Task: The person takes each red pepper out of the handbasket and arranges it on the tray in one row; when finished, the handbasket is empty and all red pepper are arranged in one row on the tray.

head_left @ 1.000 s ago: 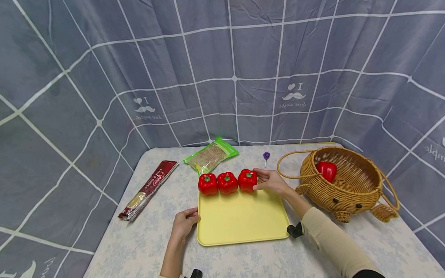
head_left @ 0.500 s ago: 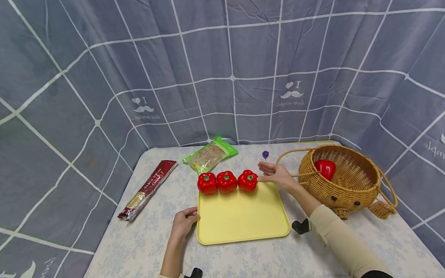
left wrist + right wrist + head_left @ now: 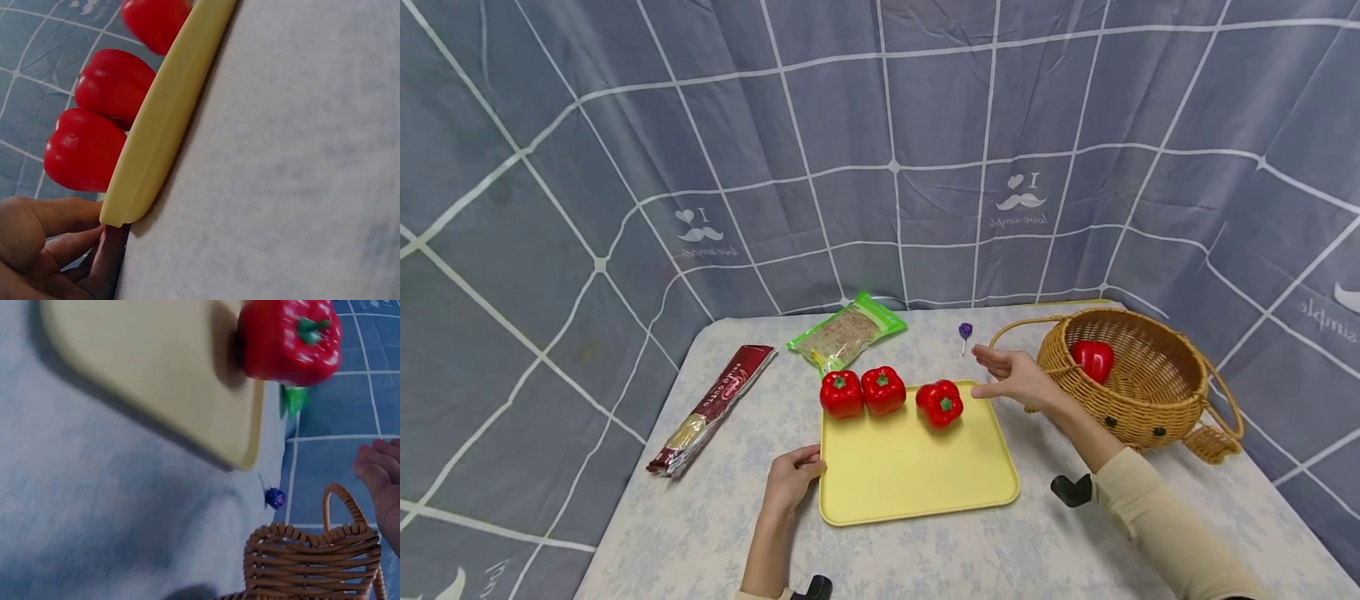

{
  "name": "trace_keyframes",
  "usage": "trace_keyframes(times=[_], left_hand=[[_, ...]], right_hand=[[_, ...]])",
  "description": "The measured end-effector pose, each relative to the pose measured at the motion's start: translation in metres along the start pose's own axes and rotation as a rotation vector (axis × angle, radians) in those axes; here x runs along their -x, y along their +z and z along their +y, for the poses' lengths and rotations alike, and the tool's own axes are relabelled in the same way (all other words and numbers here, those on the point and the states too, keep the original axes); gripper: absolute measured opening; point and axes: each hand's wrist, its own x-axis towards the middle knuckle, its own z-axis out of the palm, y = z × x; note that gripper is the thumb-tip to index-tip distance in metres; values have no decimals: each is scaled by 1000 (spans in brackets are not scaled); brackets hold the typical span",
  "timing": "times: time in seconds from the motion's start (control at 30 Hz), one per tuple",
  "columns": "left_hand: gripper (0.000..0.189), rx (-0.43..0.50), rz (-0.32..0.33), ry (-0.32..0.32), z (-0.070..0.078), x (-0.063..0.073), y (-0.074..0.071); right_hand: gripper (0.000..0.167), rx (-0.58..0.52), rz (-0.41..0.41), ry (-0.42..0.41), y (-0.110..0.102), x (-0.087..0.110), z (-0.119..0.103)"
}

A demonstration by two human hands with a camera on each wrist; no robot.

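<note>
On the far edge of a yellow tray [image 3: 917, 475] are three red bell peppers: the left pepper [image 3: 842, 394] and middle pepper [image 3: 883, 390] side by side, the right pepper [image 3: 940, 404] apart, tipped with its stem facing forward. My left hand [image 3: 795, 479] pinches the tray's left rim, one finger on top and others beneath, as the left wrist view shows. Just right of the tray's far right corner, my right hand [image 3: 1015, 377] hovers with fingers extended and thumb spread, holding nothing. In the right wrist view that hand [image 3: 384, 481] shows at the right edge, away from the pepper.
A wicker basket [image 3: 1138, 417] with animal eyes, holding another red pepper [image 3: 1093, 360], stands at the right. Behind the tray lie a green-edged food packet [image 3: 846, 333] and a purple lollipop [image 3: 966, 331]. A long dark-red packet [image 3: 715, 408] lies at the left.
My right hand has let go of the right pepper and drawn away to the right. That pepper has tipped forward and shifted right, leaving a gap beside the middle one. My left hand stays put.
</note>
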Motion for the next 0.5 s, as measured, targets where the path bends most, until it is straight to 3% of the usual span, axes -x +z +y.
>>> trace_keyframes(times=[0.2,0.33,0.5], left_hand=[[35,-14,14,-15,1,0,-4],[35,-16,5,-7,2,-1,-4],[35,-6,1,-14,2,0,-1]], right_hand=[[93,502,-117,-170,24,10,9],[87,577,-132,-261,34,12,13],[77,578,-87,-225,31,7,17]])
